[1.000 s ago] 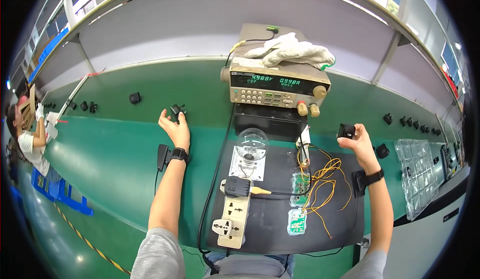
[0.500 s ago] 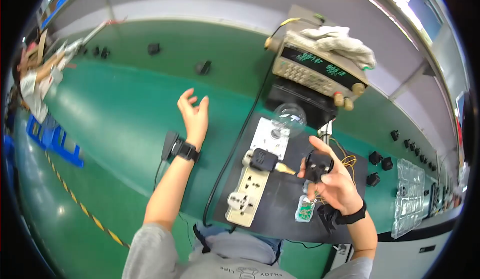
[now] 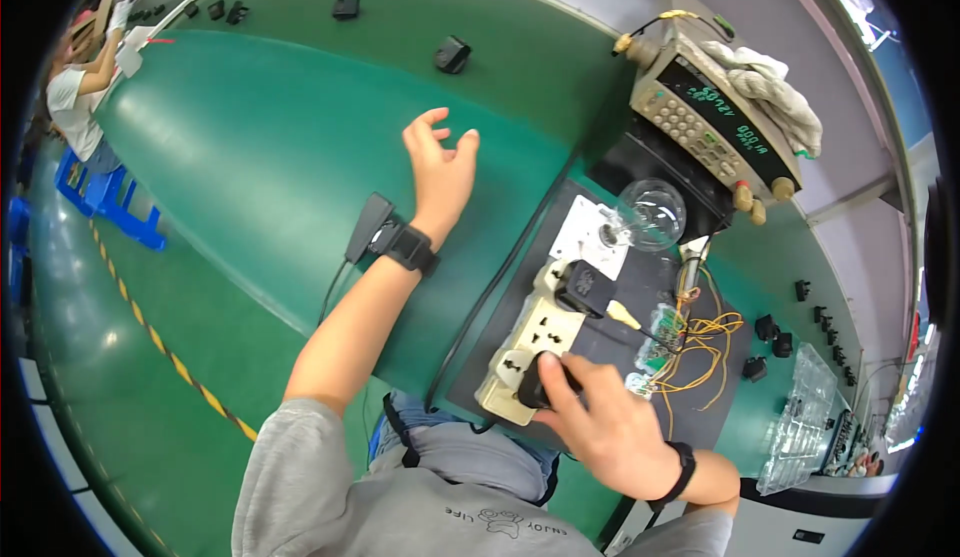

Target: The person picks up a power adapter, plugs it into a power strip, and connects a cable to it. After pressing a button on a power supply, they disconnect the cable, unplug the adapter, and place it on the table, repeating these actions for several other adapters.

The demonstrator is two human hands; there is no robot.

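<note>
My right hand [image 3: 610, 432] grips a black power adapter [image 3: 535, 382] and holds it against the near end of a cream power strip [image 3: 545, 335]. The fingers cover part of the adapter, so I cannot tell whether its pins are in the socket. A second black adapter [image 3: 585, 289] is plugged in farther along the strip, with a pale yellow connector [image 3: 622, 314] beside it. My left hand [image 3: 440, 177] hovers over the green bench, empty, fingers apart and loosely curled. Close to that wrist is a black box-shaped device [image 3: 372, 227] with a cable.
A clear glass bulb [image 3: 652, 215] stands on a white plate [image 3: 590, 232]. Behind are a bench meter [image 3: 715, 122] and a cloth glove [image 3: 770, 97]. Yellow wires [image 3: 705, 342] tangle around a green circuit board [image 3: 655, 332]. Clear trays [image 3: 805, 417] lie right; a co-worker [image 3: 80, 97] sits far left.
My right hand has turned palm down and carried the black adapter left and nearer, from above the board to the strip's near end. The view has shifted; my left hand stays open.
</note>
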